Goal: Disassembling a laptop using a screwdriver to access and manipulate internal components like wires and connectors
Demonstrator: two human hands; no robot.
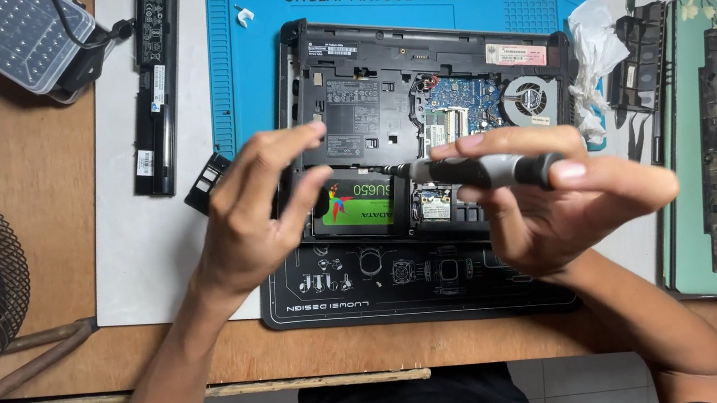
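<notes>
Right hand (pixel 551 200) grips the grey-and-black cylindrical electric screwdriver (pixel 483 172), fingers wrapped around it, long axis lying sideways, tip pointing left toward the left hand (pixel 255 216), whose fingers spread loosely (holding nothing) above the opened black laptop base (pixel 366 96) on the worktop.

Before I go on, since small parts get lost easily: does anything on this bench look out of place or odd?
A crumpled white tissue sits wedged against the open laptop by its exposed fan. A small white clip lies loose on the blue mat. The right hand holds a grey screwdriver.
</notes>
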